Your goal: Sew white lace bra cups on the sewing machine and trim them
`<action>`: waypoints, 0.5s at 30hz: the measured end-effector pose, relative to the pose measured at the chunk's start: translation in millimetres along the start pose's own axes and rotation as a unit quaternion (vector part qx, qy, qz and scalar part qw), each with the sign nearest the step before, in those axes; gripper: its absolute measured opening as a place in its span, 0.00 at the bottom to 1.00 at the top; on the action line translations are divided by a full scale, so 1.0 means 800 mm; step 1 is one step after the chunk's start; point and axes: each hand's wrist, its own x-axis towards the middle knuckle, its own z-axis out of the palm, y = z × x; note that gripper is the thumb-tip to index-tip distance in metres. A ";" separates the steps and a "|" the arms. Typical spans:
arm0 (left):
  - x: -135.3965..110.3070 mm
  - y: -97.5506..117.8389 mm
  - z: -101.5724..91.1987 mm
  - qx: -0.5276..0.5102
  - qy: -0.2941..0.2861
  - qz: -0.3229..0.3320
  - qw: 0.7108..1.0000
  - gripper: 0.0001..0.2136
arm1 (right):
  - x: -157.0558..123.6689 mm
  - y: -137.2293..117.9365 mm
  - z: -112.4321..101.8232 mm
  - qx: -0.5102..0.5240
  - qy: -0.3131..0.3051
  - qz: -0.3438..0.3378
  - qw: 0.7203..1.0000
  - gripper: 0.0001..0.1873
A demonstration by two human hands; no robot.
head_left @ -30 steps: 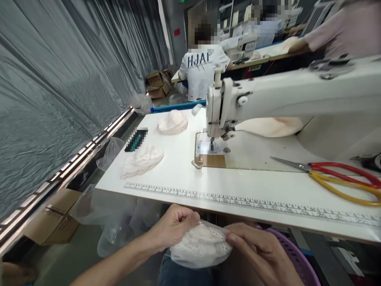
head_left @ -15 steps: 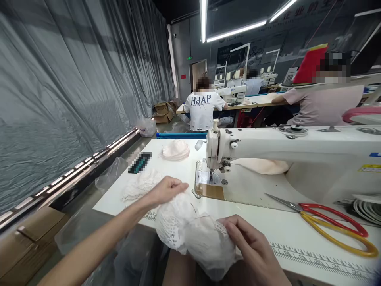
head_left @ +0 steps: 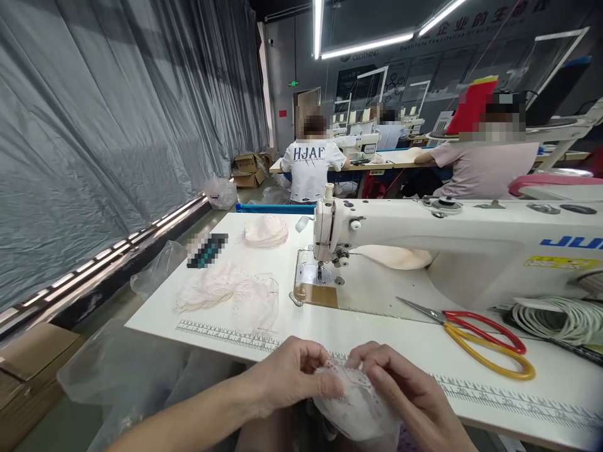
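Low at the table's front edge, my left hand (head_left: 301, 375) pinches the near corner of a sheer white lace fabric piece (head_left: 355, 405). On its other side my right hand (head_left: 400, 386) grips the same piece, with fingers and thumb closed on its edge. The fabric hangs in a rounded, cup-like bulge below my hands. To the left on the tabletop lies a pile of pale lace pieces (head_left: 207, 289), with another lace piece (head_left: 257, 301) spread beside it, touching the pile.
A white sewing machine (head_left: 327, 232) stands at the centre right. Scissors (head_left: 471, 336) with red and yellow handles lie open on the table. A stack of pale pink pieces (head_left: 266, 231) sits further back. Cord coils (head_left: 556, 320) lie right. Co-workers (head_left: 313, 166) sit beyond.
One lace piece has gone from under my left hand to the table beside the pile. My left hand has come back right and taken hold of the piece in my right hand.
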 end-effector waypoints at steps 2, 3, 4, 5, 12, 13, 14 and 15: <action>-0.001 -0.016 0.014 -0.069 0.025 -0.023 0.997 0.20 | -0.015 0.004 -0.006 -0.091 0.032 -0.035 0.995 0.09; -0.001 -0.021 0.018 -0.079 0.034 -0.025 0.996 0.20 | -0.023 0.006 -0.008 -0.144 0.061 -0.063 0.986 0.06; -0.001 -0.026 0.021 -0.077 0.038 -0.025 0.996 0.20 | -0.032 0.008 -0.008 -0.194 0.092 -0.092 0.972 0.06; -0.002 -0.030 0.024 -0.068 0.041 -0.023 0.997 0.19 | -0.040 0.009 -0.007 -0.235 0.114 -0.121 0.958 0.07; -0.014 -0.057 0.040 0.007 0.029 0.023 0.999 0.14 | -0.071 0.018 0.020 -0.218 -0.004 -0.100 0.971 0.06; -0.017 -0.060 0.042 0.005 0.028 0.022 0.999 0.14 | -0.072 0.021 0.023 -0.195 -0.015 -0.085 0.977 0.06; -0.020 -0.063 0.044 0.000 0.027 0.016 1.000 0.14 | -0.073 0.023 0.026 -0.173 -0.025 -0.070 0.982 0.05; -0.022 -0.065 0.045 -0.006 0.028 0.006 1.000 0.15 | -0.074 0.025 0.027 -0.151 -0.031 -0.056 0.986 0.04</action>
